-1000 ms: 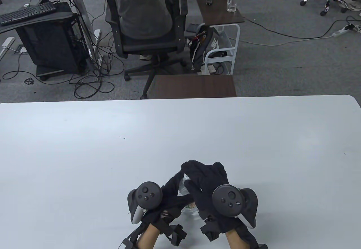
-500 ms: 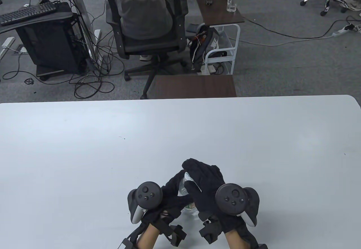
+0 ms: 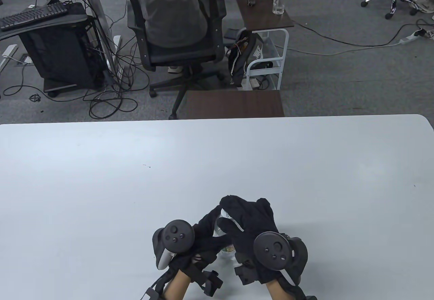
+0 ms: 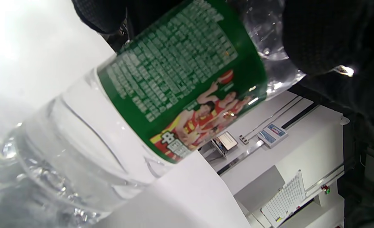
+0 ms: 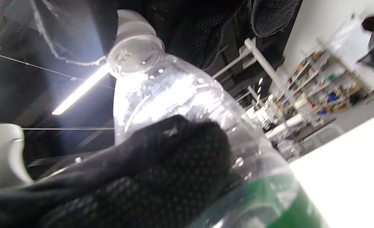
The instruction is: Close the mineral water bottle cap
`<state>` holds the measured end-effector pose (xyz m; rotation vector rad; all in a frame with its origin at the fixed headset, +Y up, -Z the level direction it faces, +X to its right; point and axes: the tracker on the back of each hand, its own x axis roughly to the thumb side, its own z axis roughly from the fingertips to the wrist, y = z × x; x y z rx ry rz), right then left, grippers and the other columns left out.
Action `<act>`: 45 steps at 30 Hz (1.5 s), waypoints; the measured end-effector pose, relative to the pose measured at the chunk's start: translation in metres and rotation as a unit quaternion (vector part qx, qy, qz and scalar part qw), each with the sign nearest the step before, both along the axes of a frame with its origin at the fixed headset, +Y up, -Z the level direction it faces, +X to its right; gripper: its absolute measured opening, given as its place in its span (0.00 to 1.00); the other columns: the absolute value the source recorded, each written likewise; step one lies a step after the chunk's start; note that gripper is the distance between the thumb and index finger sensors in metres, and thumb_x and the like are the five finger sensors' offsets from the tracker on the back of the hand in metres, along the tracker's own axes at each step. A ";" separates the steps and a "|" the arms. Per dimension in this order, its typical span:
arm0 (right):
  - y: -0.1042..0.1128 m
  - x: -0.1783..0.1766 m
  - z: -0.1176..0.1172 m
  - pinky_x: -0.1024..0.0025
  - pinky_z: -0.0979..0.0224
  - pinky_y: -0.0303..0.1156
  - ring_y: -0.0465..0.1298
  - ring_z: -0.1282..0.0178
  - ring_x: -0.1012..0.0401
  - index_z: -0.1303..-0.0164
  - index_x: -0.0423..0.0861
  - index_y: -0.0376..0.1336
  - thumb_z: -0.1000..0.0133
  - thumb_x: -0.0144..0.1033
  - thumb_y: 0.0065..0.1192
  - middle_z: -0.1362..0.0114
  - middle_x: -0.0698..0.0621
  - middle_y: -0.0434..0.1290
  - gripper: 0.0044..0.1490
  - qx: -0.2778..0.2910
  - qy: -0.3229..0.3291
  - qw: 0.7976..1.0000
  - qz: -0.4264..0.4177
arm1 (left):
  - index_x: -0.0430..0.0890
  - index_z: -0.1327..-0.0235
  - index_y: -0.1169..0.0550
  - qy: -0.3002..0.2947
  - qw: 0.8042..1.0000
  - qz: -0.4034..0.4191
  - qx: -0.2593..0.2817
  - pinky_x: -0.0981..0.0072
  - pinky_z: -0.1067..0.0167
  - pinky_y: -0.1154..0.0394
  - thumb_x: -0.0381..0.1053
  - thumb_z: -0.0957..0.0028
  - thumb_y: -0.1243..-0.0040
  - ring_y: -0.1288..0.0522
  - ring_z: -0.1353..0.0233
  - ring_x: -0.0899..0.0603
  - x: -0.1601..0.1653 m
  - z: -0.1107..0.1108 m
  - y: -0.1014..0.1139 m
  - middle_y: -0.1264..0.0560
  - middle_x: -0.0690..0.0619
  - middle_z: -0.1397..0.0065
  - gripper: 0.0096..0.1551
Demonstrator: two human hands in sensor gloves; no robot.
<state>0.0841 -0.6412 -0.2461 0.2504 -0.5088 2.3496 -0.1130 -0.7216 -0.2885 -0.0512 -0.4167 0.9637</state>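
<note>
A clear water bottle [image 3: 226, 248] with a green label [image 4: 187, 76] stands on the white table [image 3: 101, 177] near the front edge, mostly hidden by both hands. My left hand [image 3: 206, 228] grips the bottle's body; its glove shows on the bottle's shoulder in the right wrist view [image 5: 174, 152]. My right hand [image 3: 247, 217] lies over the top of the bottle and its fingers hold the white cap [image 5: 134, 44], which sits on the neck.
The table's far edge runs across the middle of the table view. Beyond it stand a dark side table [image 3: 234, 103], an office chair [image 3: 176, 32] with a seated person, and a small shelf cart [image 3: 268, 42].
My right hand has turned on the cap: its tracker swung right, then back left and lower. My left hand and the bottle have stayed put.
</note>
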 end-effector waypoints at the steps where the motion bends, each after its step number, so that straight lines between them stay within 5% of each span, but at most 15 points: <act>1: -0.001 0.002 -0.002 0.43 0.13 0.57 0.74 0.23 0.66 0.28 0.70 0.62 0.47 0.61 0.62 0.21 0.66 0.72 0.34 -0.009 0.021 1.000 -0.006 | 0.49 0.18 0.38 -0.010 1.000 0.001 -0.006 0.35 0.30 0.35 0.64 0.48 0.29 0.28 0.24 0.30 0.000 -0.001 0.000 0.32 0.41 0.22 0.49; 5: -0.004 0.011 -0.011 0.40 0.12 0.54 0.65 0.12 0.60 0.21 0.66 0.57 0.42 0.56 0.58 0.14 0.61 0.65 0.36 -0.080 0.131 0.986 -0.056 | 0.50 0.17 0.39 -0.055 0.998 0.009 -0.026 0.34 0.29 0.37 0.64 0.47 0.29 0.30 0.23 0.31 -0.002 -0.006 -0.001 0.33 0.42 0.20 0.49; 9: -0.003 0.012 -0.014 0.39 0.11 0.52 0.60 0.09 0.55 0.17 0.65 0.52 0.40 0.53 0.55 0.11 0.59 0.60 0.38 -0.102 0.171 0.979 -0.050 | 0.50 0.17 0.39 -0.062 0.998 -0.009 -0.017 0.34 0.29 0.37 0.64 0.47 0.30 0.29 0.23 0.31 0.000 -0.006 0.001 0.33 0.42 0.20 0.49; 21: 0.004 0.003 -0.003 0.40 0.12 0.52 0.71 0.24 0.60 0.27 0.65 0.62 0.45 0.51 0.62 0.19 0.58 0.71 0.33 -0.042 0.059 0.997 -0.025 | 0.48 0.19 0.37 0.013 1.000 -0.020 0.019 0.34 0.31 0.35 0.66 0.48 0.30 0.25 0.27 0.31 0.005 0.004 0.002 0.30 0.41 0.23 0.49; 26: 0.001 -0.008 0.009 0.47 0.13 0.58 0.76 0.31 0.63 0.32 0.67 0.66 0.48 0.57 0.64 0.24 0.59 0.75 0.31 0.056 -0.058 0.996 0.024 | 0.47 0.18 0.37 0.022 1.000 -0.016 0.012 0.34 0.31 0.35 0.66 0.48 0.31 0.26 0.27 0.31 0.007 0.006 0.000 0.30 0.41 0.23 0.50; 31: 0.001 0.006 -0.001 0.41 0.12 0.56 0.74 0.27 0.63 0.29 0.69 0.64 0.47 0.57 0.64 0.21 0.61 0.73 0.32 -0.014 0.048 0.999 -0.015 | 0.48 0.18 0.38 -0.023 1.000 -0.014 -0.002 0.33 0.30 0.37 0.65 0.47 0.31 0.27 0.25 0.30 0.006 0.002 0.001 0.32 0.41 0.22 0.49; 35: 0.005 0.012 -0.008 0.39 0.12 0.53 0.64 0.12 0.56 0.23 0.62 0.61 0.40 0.49 0.58 0.13 0.57 0.64 0.31 -0.085 0.169 0.981 -0.037 | 0.50 0.16 0.41 -0.085 0.996 -0.017 -0.037 0.32 0.29 0.38 0.64 0.46 0.31 0.30 0.22 0.31 0.008 -0.003 0.002 0.35 0.42 0.19 0.50; 40: 0.003 0.008 -0.007 0.41 0.10 0.52 0.68 0.18 0.60 0.24 0.66 0.60 0.42 0.50 0.57 0.16 0.61 0.67 0.32 -0.061 0.129 0.990 -0.012 | 0.48 0.16 0.40 -0.055 0.998 -0.017 -0.019 0.32 0.29 0.38 0.64 0.47 0.32 0.29 0.23 0.30 0.008 0.000 0.002 0.33 0.41 0.20 0.50; 45: 0.004 -0.006 0.007 0.52 0.11 0.54 0.72 0.23 0.58 0.27 0.66 0.62 0.43 0.50 0.57 0.19 0.58 0.70 0.31 0.016 0.020 0.999 0.035 | 0.48 0.17 0.39 -0.007 1.000 -0.020 -0.001 0.31 0.30 0.37 0.64 0.47 0.32 0.28 0.25 0.30 0.012 0.006 0.002 0.32 0.41 0.22 0.49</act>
